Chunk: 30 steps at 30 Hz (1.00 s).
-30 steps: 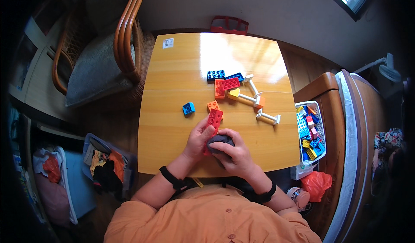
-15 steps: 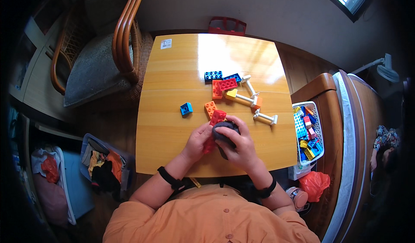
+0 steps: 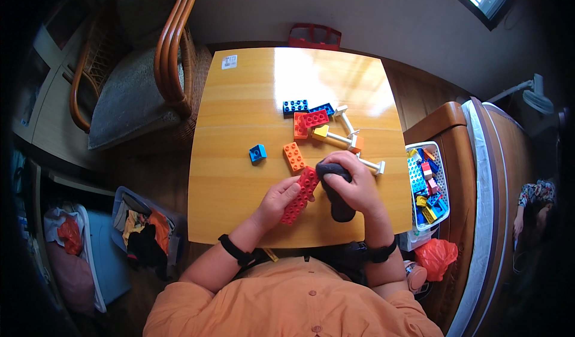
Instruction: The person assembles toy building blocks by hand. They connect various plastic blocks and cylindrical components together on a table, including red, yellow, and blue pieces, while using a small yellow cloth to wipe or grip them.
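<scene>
A long red brick (image 3: pixel 301 196), its face studded, is gripped in the left hand (image 3: pixel 277 202), which hides part of one side. Just beside it, the right hand (image 3: pixel 357 184) clutches a dark cloth (image 3: pixel 342 209), partly covering the fabric and hiding one end of a white post (image 3: pixel 372 165). The near edge of the table (image 3: pixel 224 193) is close; a blue brick (image 3: pixel 257 152) lies well apart leftward.

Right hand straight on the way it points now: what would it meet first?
Probably the white post by the yellow block. Height is unclear, so the right hand might pass above it.
</scene>
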Each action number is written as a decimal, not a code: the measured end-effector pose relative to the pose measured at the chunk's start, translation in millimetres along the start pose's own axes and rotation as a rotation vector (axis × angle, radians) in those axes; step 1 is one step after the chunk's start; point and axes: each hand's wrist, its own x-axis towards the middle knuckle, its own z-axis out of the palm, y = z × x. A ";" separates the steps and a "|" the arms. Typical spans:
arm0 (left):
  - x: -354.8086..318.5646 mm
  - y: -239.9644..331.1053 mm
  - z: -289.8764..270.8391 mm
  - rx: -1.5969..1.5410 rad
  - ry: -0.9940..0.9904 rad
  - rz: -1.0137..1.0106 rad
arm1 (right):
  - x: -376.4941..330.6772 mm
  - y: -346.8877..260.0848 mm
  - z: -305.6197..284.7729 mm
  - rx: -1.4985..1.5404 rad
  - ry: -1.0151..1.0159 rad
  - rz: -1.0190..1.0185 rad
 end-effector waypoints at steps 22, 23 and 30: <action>4.0 -2.0 -1.4 -0.150 0.092 0.080 | -18.8 -27.9 42.0 -0.064 0.268 -0.089; 4.0 -1.4 1.4 -0.151 0.098 0.102 | -15.1 -25.3 40.8 -0.094 0.319 -0.111; 10.9 -12.2 -7.7 -0.284 0.135 0.160 | -43.9 -24.6 64.0 -0.131 0.024 -0.188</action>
